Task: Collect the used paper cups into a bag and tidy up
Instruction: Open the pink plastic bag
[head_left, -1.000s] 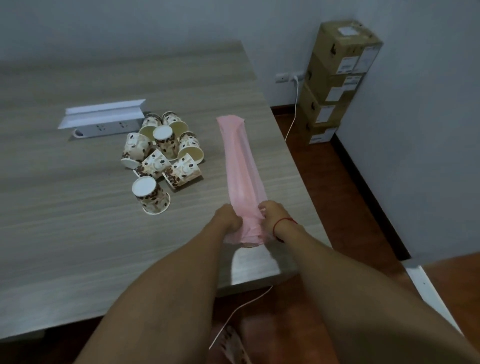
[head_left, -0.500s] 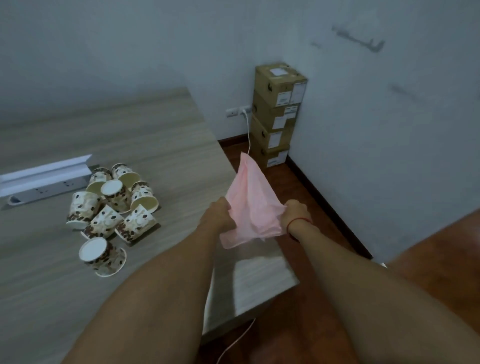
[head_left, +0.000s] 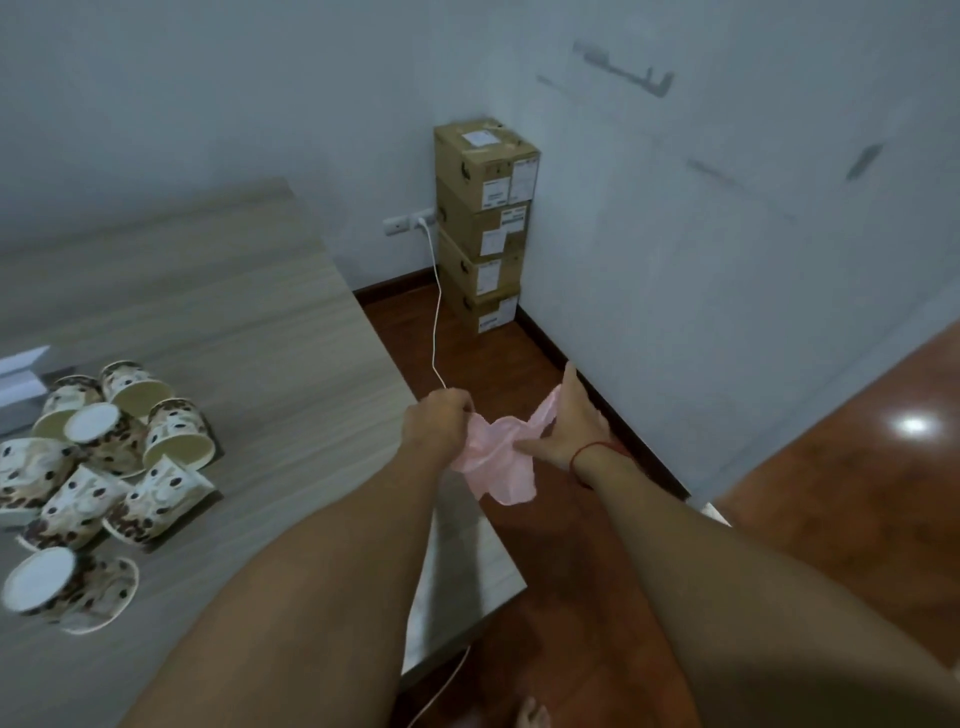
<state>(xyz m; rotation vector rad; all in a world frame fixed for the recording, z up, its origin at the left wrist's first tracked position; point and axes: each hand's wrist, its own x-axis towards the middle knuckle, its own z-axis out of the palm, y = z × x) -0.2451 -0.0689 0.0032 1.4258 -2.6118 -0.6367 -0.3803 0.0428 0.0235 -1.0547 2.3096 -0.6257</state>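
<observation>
Off the right edge of the table (head_left: 260, 322), above the floor, my left hand (head_left: 439, 423) grips the crumpled pink bag (head_left: 498, 460) in curled fingers. My right hand (head_left: 569, 426) touches its other side, fingers straight and thumb laid across the film. The paper cups (head_left: 104, 467) lie heaped and tipped on the tabletop to my left, well apart from the bag.
</observation>
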